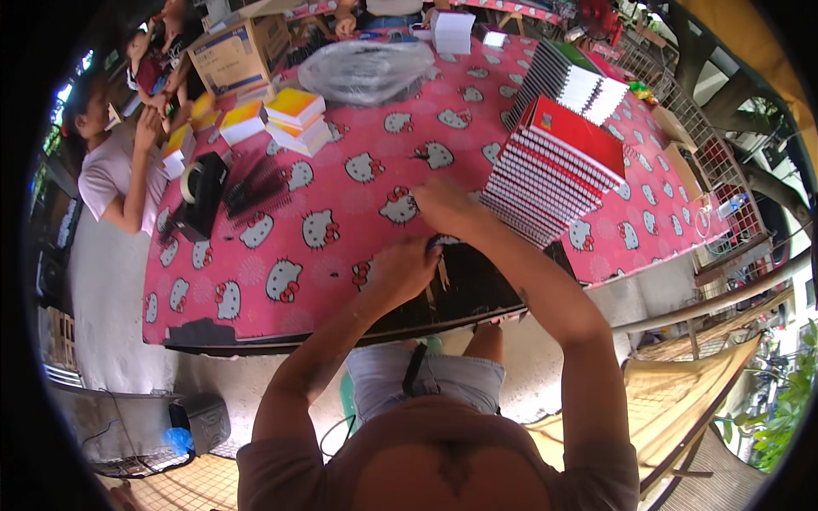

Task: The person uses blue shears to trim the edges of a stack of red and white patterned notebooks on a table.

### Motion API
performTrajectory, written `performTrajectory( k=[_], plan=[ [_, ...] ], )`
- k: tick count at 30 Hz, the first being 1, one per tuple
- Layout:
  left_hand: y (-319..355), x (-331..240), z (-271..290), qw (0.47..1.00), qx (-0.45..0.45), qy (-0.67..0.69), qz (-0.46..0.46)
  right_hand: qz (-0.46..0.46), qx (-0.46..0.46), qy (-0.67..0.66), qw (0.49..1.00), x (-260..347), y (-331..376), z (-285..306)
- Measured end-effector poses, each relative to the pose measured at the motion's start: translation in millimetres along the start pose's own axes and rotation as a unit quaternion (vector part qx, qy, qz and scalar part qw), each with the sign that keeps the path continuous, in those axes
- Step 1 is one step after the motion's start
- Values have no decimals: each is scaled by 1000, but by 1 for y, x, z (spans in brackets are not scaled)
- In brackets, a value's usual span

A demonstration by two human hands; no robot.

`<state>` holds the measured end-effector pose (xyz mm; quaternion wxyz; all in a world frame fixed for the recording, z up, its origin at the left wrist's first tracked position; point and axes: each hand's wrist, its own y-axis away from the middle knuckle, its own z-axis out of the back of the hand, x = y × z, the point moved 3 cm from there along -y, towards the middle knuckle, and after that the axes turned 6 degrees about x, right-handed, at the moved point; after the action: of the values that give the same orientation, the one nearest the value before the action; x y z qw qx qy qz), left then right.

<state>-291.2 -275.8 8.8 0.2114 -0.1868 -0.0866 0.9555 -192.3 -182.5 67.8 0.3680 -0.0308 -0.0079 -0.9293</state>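
My left hand (402,269) presses on a black-covered notebook (464,285) that lies at the near edge of the table. My right hand (445,204) reaches past it, fingers at the notebook's top edge, close to a slanted stack of red spiral notebooks (558,166). Whether either hand grips the black notebook or only rests on it is unclear. The table wears a pink cloth with cartoon cats (332,230).
A second stack of spiral notebooks (571,81) stands behind the red one. Black plastic binding combs (254,186), a black tape dispenser (203,192), yellow paper pads (294,115), a clear plastic bag (366,70) and a cardboard box (232,55) sit further off. People sit at left (115,166).
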Motion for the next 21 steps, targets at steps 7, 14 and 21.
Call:
performTrajectory(
  k=[7, 14, 21],
  plan=[
    [-28, 80, 27, 823, -156, 524, 152, -172, -156, -774, 590, 27, -6, -26],
    [-79, 41, 0, 309, -19, 942, 133, -187, -388, -415, 802, 48, -23, -20],
    [-142, 81, -16, 358, -116, 901, 216, -89, -533, -445, 714, 24, -22, 1]
  ],
)
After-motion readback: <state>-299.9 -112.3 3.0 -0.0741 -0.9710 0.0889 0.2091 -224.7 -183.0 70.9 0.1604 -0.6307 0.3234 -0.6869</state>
